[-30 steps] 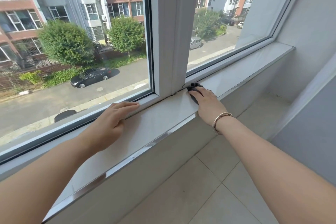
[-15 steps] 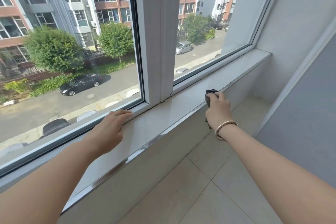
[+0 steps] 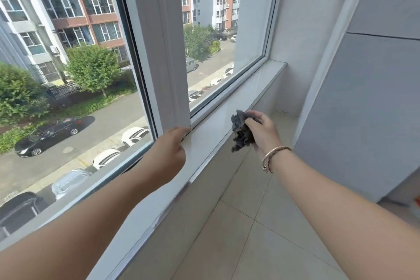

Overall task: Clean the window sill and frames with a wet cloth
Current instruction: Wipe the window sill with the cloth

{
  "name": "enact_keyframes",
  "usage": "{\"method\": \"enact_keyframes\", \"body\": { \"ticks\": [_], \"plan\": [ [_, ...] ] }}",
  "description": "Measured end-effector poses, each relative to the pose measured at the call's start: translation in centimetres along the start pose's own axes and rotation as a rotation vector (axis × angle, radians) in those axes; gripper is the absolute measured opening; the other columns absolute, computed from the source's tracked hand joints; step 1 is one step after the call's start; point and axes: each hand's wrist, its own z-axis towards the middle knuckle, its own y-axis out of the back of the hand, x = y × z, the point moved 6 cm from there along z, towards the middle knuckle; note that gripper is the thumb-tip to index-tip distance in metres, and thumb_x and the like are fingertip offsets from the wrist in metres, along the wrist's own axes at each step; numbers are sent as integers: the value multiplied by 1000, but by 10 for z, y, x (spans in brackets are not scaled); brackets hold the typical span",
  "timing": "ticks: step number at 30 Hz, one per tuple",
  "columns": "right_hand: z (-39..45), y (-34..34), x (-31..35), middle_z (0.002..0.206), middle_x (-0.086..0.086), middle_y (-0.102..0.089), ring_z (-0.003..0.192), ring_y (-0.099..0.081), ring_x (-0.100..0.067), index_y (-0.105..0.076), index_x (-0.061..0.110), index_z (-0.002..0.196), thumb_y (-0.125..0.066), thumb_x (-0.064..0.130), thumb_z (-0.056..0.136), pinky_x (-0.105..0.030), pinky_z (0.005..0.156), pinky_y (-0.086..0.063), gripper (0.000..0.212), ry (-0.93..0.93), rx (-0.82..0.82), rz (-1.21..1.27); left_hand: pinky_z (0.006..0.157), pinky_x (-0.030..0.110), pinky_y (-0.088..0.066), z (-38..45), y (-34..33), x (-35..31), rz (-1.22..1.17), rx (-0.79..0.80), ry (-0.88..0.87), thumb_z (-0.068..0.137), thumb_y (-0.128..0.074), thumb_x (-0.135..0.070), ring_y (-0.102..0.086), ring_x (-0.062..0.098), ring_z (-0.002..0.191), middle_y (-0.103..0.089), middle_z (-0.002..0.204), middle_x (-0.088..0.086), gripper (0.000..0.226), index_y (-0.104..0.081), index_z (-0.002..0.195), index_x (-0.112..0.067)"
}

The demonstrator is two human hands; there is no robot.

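Now my right hand (image 3: 263,130) has come off the window sill (image 3: 204,141) and hangs out past its metal-trimmed edge, over the tiled floor (image 3: 245,229); a second ago it pressed the cloth (image 3: 241,132) at the foot of the frame post (image 3: 163,52). Fingers and thumb pinch the dark, crumpled cloth, its ragged end dangling. My left hand (image 3: 171,152) has slid rightward along the smooth white sill, fingertips touching the post's base; I cannot tell how far its fingers curl.
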Motion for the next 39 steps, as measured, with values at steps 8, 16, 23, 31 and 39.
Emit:
{"method": "enact_keyframes", "body": {
  "ticks": [8,16,23,31,39],
  "plan": [
    [41,-8,-16,116,-11,-59,92,-63,-23,-47,13,111,-71,-3,78,-39,79,-55,43,-80,142,261,84,21,-49,72,-55,-34,-574,78,124,86,-60,-46,-60,3,100,-58,121,-12,46,-52,125,-23],
    [87,-9,-17,101,-16,-57,82,-59,-26,-52,7,110,-46,-1,85,-30,65,-53,27,-256,354,445,40,5,-37,140,-86,-27,-711,-101,280,87,-52,-1,-55,6,65,-61,84,-1,16,-60,97,-11],
    [113,-9,-4,89,-11,-63,73,-61,-25,-59,8,103,-55,21,89,-26,55,-50,20,-410,589,261,42,19,-47,200,-91,-39,-624,-110,165,86,-59,-8,-63,14,69,-65,85,4,6,-57,84,-14],
    [245,9,7,95,-17,-59,71,-59,-27,-50,10,106,-56,9,90,-32,53,-52,17,-278,175,286,73,11,-46,301,-113,-44,-484,-102,65,90,-56,-14,-60,6,100,-66,101,-9,13,-65,91,-22],
    [377,55,32,89,-1,-55,80,-61,-18,-45,10,108,-61,-8,81,-20,72,-54,37,5,-218,145,88,15,-29,391,-154,-46,-211,101,-13,97,-47,-26,-47,6,115,-50,132,-11,29,-53,126,-26]
  ]
}}
